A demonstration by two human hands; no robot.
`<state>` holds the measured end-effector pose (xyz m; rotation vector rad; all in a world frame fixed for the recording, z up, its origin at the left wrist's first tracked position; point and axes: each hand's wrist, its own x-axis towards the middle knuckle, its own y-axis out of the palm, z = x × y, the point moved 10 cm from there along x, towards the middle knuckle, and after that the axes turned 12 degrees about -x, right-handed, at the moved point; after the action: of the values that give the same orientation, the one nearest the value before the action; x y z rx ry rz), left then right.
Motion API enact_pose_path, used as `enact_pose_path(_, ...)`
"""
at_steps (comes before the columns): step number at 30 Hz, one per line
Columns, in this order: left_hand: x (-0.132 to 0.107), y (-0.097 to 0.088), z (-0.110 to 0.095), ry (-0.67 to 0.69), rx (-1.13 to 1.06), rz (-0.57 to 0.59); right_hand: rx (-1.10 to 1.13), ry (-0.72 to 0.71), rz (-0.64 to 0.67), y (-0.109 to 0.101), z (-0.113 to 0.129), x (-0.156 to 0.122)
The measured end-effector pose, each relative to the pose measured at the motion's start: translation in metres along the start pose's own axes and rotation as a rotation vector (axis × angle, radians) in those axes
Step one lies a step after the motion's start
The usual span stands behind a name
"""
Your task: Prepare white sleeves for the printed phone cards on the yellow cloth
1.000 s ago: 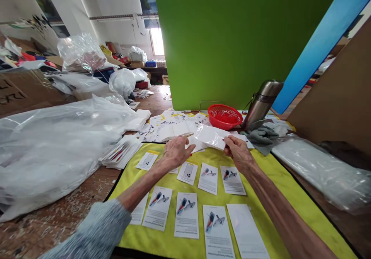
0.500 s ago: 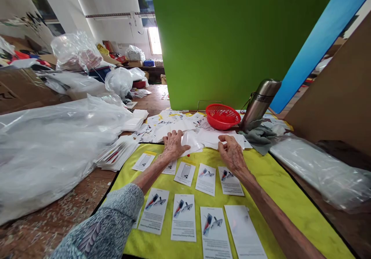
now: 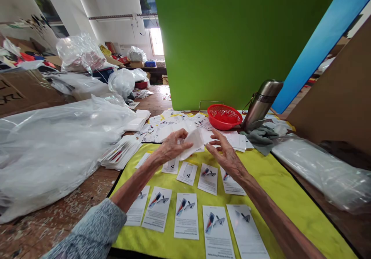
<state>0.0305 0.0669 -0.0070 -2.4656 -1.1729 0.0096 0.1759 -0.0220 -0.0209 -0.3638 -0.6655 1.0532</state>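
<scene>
Holding thin white piece [image 3: 195, 139] in left hand [image 3: 174, 146], pinched between thumb and fingers, tilted, near far edge of yellow cloth [image 3: 269, 181]. Can't tell if bag or card. Holding right hand [image 3: 222, 150] just beside, fingers spread, apart from it, nothing visible in grip. Looks flimsy: keep left pinch light, don't crease. Steady free edge with right fingertips before shifting left hold. Watch white papers [image 3: 236, 138] behind right hand, easy to scatter. Keep wrists high over printed cards [image 3: 187, 220] in rows on cloth. Stay clear of red basket [image 3: 224, 118] and steel flask [image 3: 263, 102] farther back.
</scene>
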Motion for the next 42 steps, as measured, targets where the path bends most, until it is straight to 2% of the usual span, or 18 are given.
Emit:
enact_pose_path(2,-0.013,0.018,-0.006,0.007,-0.094,0.119,0.098,0.017,0.131,0.008,0.004,-0.001)
enact_pose_path(3,-0.018,0.023,-0.009,0.008,-0.09,0.139,0.137,0.021,0.206,0.013,0.006,-0.003)
enact_pose_path(4,-0.023,0.023,-0.011,0.007,-0.041,0.108,0.171,0.025,0.27,0.017,0.008,-0.005)
enact_pose_path(5,-0.028,0.018,-0.013,0.008,0.046,0.028,0.2,0.032,0.312,0.02,0.01,-0.007)
enact_pose_path(8,-0.046,-0.007,-0.028,0.025,0.308,-0.338,0.285,0.068,0.33,0.021,0.012,-0.009)
enact_pose_path(9,-0.052,-0.008,-0.03,0.025,0.314,-0.392,0.312,0.073,0.334,0.022,0.014,-0.01)
enact_pose_path(10,-0.054,-0.004,-0.029,0.017,0.263,-0.386,0.337,0.071,0.342,0.024,0.016,-0.011)
enact_pose_path(14,-0.05,0.03,-0.008,-0.059,-0.17,-0.186,0.346,0.036,0.357,0.03,0.022,-0.014)
enact_pose_path(17,-0.047,0.044,0.003,-0.113,-0.437,-0.124,0.272,-0.023,0.351,0.032,0.025,-0.017)
enact_pose_path(21,-0.047,0.048,0.005,-0.141,-0.607,-0.116,0.114,-0.132,0.326,0.031,0.04,-0.022)
enact_pose_path(25,-0.049,0.047,-0.001,-0.143,-0.616,-0.081,0.084,-0.145,0.38,0.032,0.048,-0.027)
enact_pose_path(29,-0.051,0.044,-0.007,-0.134,-0.514,-0.049,0.208,-0.078,0.462,0.037,0.045,-0.029)
enact_pose_path(31,-0.052,0.04,-0.011,-0.107,-0.382,-0.074,0.196,-0.063,0.441,0.035,0.045,-0.028)
enact_pose_path(34,-0.055,0.03,-0.023,-0.011,-0.028,-0.177,0.023,-0.108,0.338,0.028,0.049,-0.027)
enact_pose_path(37,-0.058,0.031,-0.032,0.043,0.279,-0.233,-0.229,-0.205,0.217,0.025,0.059,-0.031)
enact_pose_path(40,-0.062,0.037,-0.03,0.001,0.464,-0.241,-0.46,-0.285,0.079,0.022,0.066,-0.035)
enact_pose_path(42,-0.065,0.039,-0.031,-0.046,0.563,-0.241,-0.515,-0.289,0.014,0.018,0.068,-0.035)
